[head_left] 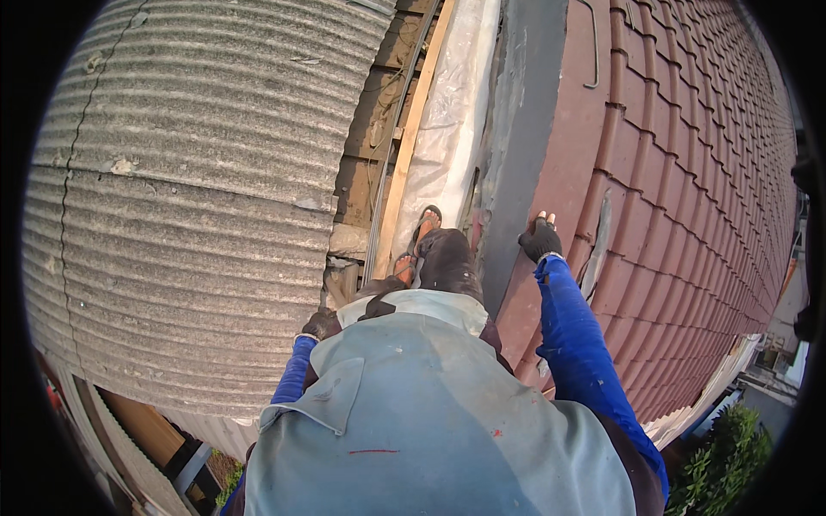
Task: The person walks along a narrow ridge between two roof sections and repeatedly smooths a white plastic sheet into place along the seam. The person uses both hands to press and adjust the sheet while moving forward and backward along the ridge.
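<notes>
Plainly, a red stroke (373, 451) marks the shirt (413, 387); right hand (541, 239) spread on maroon flashing (575, 138), left hand (323, 323), grip unclear.

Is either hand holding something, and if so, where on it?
The right hand holds nothing visible, resting on the reddish strip. The left hand is by the corrugated sheet; any grip cannot be told.

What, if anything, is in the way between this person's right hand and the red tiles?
No loose thing shows in between. The right hand appears to rest on the flat reddish border, and only that border separates it from the red tiles. A pale, ragged strip lies along the nearest tiles.
</notes>
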Demonstrator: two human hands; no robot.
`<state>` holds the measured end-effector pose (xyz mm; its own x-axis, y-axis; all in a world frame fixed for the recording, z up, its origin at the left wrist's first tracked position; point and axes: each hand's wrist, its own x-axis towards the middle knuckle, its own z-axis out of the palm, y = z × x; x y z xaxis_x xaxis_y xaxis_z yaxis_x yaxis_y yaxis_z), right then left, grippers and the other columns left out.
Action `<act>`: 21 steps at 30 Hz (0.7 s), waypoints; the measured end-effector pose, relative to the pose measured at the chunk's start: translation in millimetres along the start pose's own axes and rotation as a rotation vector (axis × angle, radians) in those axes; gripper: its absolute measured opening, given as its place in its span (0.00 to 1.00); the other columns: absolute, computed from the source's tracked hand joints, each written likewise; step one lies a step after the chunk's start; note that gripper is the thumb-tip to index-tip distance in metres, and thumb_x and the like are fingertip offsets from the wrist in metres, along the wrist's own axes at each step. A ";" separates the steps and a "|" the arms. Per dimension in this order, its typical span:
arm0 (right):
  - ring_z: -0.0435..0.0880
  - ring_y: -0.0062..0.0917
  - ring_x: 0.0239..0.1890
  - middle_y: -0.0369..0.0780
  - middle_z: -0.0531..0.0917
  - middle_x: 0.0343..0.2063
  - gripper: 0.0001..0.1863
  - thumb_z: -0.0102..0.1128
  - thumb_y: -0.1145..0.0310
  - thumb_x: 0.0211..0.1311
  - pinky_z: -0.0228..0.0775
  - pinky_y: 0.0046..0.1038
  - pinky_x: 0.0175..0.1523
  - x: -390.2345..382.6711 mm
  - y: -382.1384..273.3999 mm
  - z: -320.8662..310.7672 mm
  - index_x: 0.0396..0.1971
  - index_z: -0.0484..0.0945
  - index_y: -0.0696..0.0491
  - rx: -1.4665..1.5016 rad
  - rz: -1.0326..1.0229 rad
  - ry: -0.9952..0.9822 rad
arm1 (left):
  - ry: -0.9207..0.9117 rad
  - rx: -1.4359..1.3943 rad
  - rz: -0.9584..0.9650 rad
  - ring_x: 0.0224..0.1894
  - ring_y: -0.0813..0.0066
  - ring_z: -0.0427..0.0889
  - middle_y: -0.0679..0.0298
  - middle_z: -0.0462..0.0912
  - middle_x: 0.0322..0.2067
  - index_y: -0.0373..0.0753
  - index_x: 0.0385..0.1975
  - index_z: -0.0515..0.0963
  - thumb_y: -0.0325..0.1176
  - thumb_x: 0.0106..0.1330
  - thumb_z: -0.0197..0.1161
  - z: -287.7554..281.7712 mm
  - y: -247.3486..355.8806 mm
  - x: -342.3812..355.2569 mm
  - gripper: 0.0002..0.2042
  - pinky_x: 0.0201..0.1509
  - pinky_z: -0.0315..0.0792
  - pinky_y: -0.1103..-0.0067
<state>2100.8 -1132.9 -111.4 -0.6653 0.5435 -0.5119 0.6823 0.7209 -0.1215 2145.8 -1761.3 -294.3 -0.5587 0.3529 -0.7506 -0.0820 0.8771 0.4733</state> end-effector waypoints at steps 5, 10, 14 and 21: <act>0.56 0.56 0.69 0.60 0.51 0.69 0.48 0.58 0.56 0.49 0.54 0.40 0.71 0.7 1.7 -1.9 0.69 0.51 0.59 0.003 -0.007 0.001 | -0.094 0.000 -0.017 0.48 0.54 0.80 0.48 0.81 0.42 0.39 0.48 0.76 0.46 0.65 0.53 -0.9 20.4 -16.2 0.19 0.50 0.73 0.67; 0.56 0.56 0.69 0.61 0.50 0.69 0.48 0.59 0.55 0.51 0.54 0.40 0.71 3.5 7.3 1.8 0.70 0.50 0.59 -0.036 -0.026 -0.046 | -0.186 0.313 0.125 0.51 0.53 0.78 0.47 0.78 0.45 0.44 0.51 0.76 0.44 0.66 0.50 6.2 26.6 -11.1 0.18 0.54 0.73 0.67; 0.67 0.53 0.63 0.60 0.64 0.63 0.42 0.61 0.55 0.52 0.62 0.40 0.66 1.3 -4.4 -9.6 0.65 0.60 0.60 -0.101 -0.009 0.031 | -0.170 0.171 0.048 0.52 0.49 0.77 0.45 0.78 0.47 0.38 0.49 0.75 0.48 0.69 0.48 36.0 7.8 17.9 0.21 0.56 0.71 0.65; 0.82 0.45 0.42 0.51 0.82 0.37 0.19 0.61 0.61 0.55 0.73 0.40 0.47 6.8 -87.8 9.6 0.44 0.77 0.59 0.283 -0.250 0.315 | -0.126 -0.364 -0.349 0.55 0.43 0.75 0.36 0.76 0.49 0.28 0.50 0.73 0.51 0.64 0.57 22.3 92.1 -3.5 0.29 0.58 0.69 0.65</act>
<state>2039.2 -1196.6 -112.4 -0.8488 0.5036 -0.1609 0.5164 0.7244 -0.4567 2158.5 -1674.5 -258.4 -0.3449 0.1154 -0.9315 -0.5398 0.7875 0.2974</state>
